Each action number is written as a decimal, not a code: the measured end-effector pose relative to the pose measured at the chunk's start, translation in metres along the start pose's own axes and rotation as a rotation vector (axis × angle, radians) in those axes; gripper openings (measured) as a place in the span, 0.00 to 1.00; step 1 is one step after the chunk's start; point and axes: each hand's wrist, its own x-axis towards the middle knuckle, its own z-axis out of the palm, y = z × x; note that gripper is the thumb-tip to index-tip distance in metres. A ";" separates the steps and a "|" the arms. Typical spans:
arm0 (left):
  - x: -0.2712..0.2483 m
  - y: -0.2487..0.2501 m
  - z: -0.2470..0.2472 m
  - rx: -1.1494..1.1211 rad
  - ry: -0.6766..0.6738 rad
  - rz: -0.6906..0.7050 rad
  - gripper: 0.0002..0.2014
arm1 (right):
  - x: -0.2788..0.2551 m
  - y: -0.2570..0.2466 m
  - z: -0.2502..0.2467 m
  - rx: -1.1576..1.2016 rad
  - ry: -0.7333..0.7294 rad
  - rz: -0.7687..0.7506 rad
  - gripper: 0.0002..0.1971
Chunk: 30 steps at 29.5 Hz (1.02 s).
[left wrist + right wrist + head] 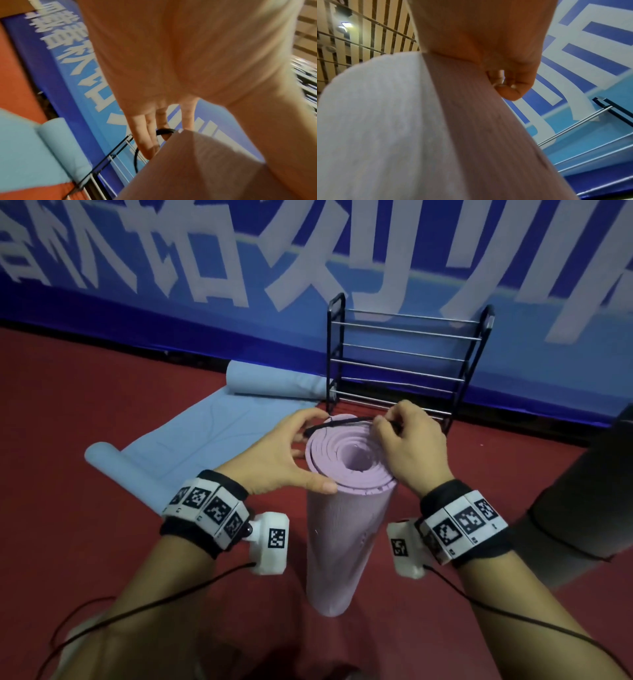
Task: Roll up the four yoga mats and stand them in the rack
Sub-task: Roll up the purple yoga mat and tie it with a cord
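Pink roll point(346, 529) stands before rack point(404, 367); blue mat point(205, 433) lies left

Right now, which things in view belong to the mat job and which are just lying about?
Job: upright rolled lilac mat; black band that left hand and right hand stretch across its top; half-unrolled blue mat; rack.
Lying about: blue banner; red floor; grey shape at the right edge, unclear.

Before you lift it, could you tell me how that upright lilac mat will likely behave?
The lilac mat stands tall on a narrow end, so it would probably tip if nudged. Its layers gap at the top and the black band isn't around it yet, so it may unroll.
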 end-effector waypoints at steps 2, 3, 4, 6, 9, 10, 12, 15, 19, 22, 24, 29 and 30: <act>0.000 0.008 0.002 0.072 0.013 0.026 0.51 | -0.005 0.001 0.000 0.010 0.068 0.049 0.14; 0.000 0.010 0.003 0.113 0.050 0.042 0.49 | -0.008 0.001 -0.002 0.023 0.082 0.064 0.17; 0.001 0.010 0.004 0.151 0.099 0.052 0.46 | -0.010 0.001 -0.003 0.043 0.083 0.070 0.19; 0.001 0.003 0.009 0.193 0.239 0.055 0.40 | -0.015 0.006 -0.009 0.120 0.056 0.061 0.23; -0.001 -0.007 0.015 0.156 0.376 0.071 0.34 | -0.031 0.014 -0.016 0.247 -0.052 0.005 0.24; -0.003 -0.007 0.015 0.154 0.380 0.071 0.34 | -0.035 0.015 -0.019 0.270 -0.089 -0.023 0.24; -0.005 -0.006 0.016 0.179 0.373 0.079 0.34 | -0.041 0.018 -0.023 0.271 -0.162 -0.091 0.25; -0.010 -0.010 0.022 0.204 0.450 0.175 0.30 | -0.048 0.022 -0.023 0.195 -0.145 -0.208 0.27; -0.014 -0.027 0.038 0.211 0.601 0.289 0.22 | -0.060 0.024 -0.005 0.137 0.063 -0.217 0.23; -0.019 -0.037 0.049 0.218 0.680 0.347 0.20 | -0.071 0.028 0.008 0.137 0.147 -0.245 0.19; -0.023 -0.045 0.055 0.239 0.680 0.374 0.19 | -0.080 0.032 0.017 0.166 0.189 -0.260 0.17; -0.032 -0.075 0.069 0.284 0.582 0.328 0.15 | -0.093 0.038 0.033 0.216 0.205 -0.259 0.14; -0.033 -0.080 0.070 0.280 0.578 0.310 0.14 | -0.095 0.040 0.037 0.207 0.179 -0.242 0.12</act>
